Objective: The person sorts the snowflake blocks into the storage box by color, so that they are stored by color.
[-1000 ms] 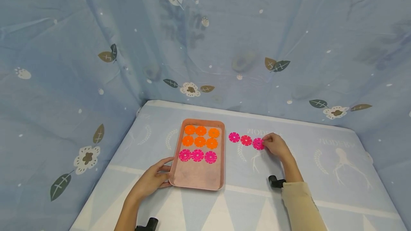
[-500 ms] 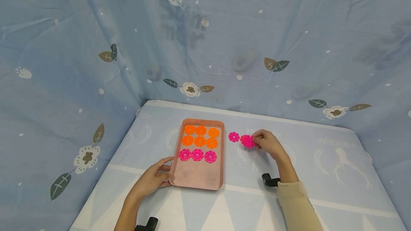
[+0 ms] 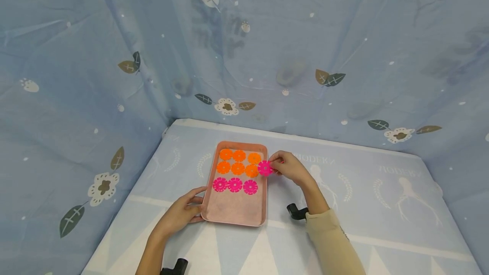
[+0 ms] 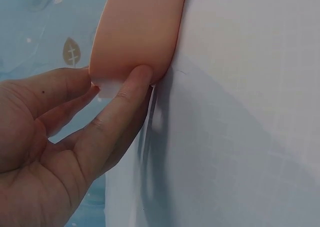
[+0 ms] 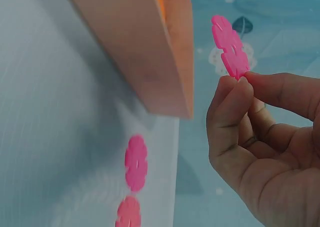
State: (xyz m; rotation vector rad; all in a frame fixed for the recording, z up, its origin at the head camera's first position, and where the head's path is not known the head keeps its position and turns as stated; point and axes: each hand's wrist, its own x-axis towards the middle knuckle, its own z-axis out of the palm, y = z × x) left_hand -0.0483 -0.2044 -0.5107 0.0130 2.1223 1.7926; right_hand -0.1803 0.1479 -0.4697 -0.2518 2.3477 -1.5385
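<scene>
My right hand [image 3: 292,168] pinches a pink notched snowflake disc [image 3: 265,168] between thumb and fingertips. The disc is held over the right rim of the pink tray [image 3: 233,212], raised and tilted in the right wrist view. Inside the tray lie two rows of orange snowflake discs [image 3: 237,168], with a row of pink discs [image 3: 234,185] below them. At the tray's left edge, my left hand [image 3: 181,213] holds the rim and side wall with thumb and fingers. Two loose discs, one pink [image 5: 136,163] and one redder [image 5: 128,213], lie on the table beside the tray.
A pale blue patterned cloth [image 3: 374,224] covers the table. Blue printed curtains [image 3: 267,54] rise at the back and sides. Black wrist mounts [image 3: 297,211] stick out beside both forearms.
My right hand has moved left from the row on the table, lifting the rightmost pink disc over to the tray's edge. My left hand and the tray have stayed in place.
</scene>
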